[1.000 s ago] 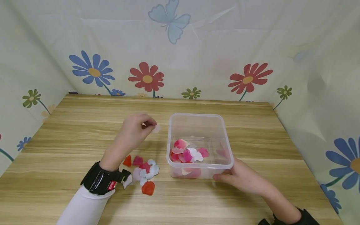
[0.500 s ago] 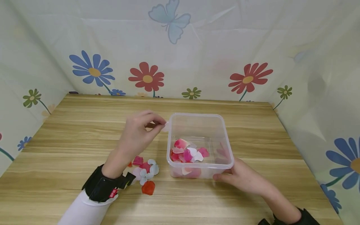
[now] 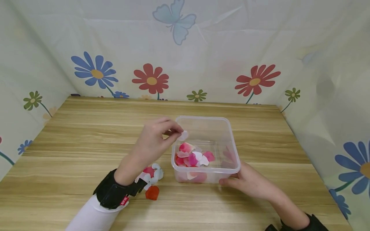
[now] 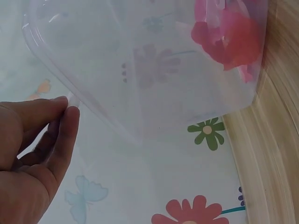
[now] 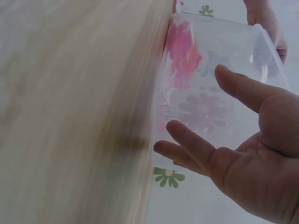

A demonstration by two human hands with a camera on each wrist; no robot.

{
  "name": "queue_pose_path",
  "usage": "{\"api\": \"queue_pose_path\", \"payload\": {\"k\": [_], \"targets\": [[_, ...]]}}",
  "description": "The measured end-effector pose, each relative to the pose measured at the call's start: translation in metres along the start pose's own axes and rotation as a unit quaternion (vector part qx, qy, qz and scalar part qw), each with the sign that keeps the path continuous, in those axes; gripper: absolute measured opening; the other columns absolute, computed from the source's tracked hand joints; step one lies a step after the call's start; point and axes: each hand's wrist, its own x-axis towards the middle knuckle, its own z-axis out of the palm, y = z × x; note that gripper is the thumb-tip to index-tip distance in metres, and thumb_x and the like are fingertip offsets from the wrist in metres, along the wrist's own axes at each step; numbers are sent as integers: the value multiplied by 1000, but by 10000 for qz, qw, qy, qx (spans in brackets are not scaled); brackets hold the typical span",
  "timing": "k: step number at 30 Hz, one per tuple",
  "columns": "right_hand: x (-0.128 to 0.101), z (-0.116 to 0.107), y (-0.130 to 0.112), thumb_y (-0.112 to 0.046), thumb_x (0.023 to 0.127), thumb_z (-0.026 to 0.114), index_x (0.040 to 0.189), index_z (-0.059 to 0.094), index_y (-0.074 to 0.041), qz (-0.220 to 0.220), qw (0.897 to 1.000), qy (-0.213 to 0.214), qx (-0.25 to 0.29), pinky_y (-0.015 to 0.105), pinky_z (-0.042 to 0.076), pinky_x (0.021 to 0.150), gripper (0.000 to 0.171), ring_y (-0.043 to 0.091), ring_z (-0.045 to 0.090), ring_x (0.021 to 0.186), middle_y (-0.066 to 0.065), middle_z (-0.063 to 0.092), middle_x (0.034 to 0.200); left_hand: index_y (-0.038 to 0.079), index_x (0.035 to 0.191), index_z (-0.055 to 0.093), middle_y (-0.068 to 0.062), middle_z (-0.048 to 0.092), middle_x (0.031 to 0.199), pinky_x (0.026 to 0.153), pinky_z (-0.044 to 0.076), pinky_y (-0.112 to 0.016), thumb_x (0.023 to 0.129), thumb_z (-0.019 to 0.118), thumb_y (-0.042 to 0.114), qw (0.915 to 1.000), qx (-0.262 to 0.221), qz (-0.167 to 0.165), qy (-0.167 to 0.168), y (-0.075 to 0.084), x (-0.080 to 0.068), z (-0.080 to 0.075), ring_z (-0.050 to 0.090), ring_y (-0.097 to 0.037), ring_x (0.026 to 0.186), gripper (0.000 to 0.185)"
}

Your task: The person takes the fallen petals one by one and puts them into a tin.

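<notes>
My left hand [image 3: 156, 138] pinches a pale petal [image 3: 183, 135] over the box's [image 3: 206, 120] left rim; my right hand [image 3: 245, 181], fingers spread, steadies its near-right corner.

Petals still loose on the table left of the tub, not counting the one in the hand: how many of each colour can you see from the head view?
White or pale petals: about 4, overlapping, count unsure
Pink petals: 1 showing, partly behind the left hand's wrist
Red petals: 1
Total: about 6 visible
</notes>
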Motion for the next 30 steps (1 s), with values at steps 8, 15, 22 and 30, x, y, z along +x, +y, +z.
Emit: {"api": "queue_pose_path", "payload": {"k": [8,15,22,30], "targets": [[0,0,1,-12,91,80,156,29,-5,65,10000,-6,9,31,49,99,83,24,62,119,15,59,137,3,101,76,-1,69,97,80,58,-23,84,83,-1,9993,-78,43,-362,2,0,7,68,-10,86,18],[0,0,0,-16,93,78,152,34,0,-78,9999,-82,67,30,49,99,75,26,61,119,16,61,135,3,103,75,-3,69,99,81,58,-23,85,83,0,9988,-92,99,-473,2,0,7,69,-12,87,20],[-1,0,1,-14,93,78,158,24,-1,-51,9998,-64,172,31,52,97,85,25,63,118,20,58,137,5,105,73,-3,68,101,81,57,-24,88,82,5,9992,-9,91,-388,-1,-2,2,68,-10,88,19],[-1,1,2,-15,93,78,160,17,1,-31,9999,-23,161,31,52,96,93,23,64,117,22,58,137,2,105,72,-7,68,100,78,59,-31,89,81,5,9990,272,-225,-270,-18,-13,-8,66,-15,85,18]]}}
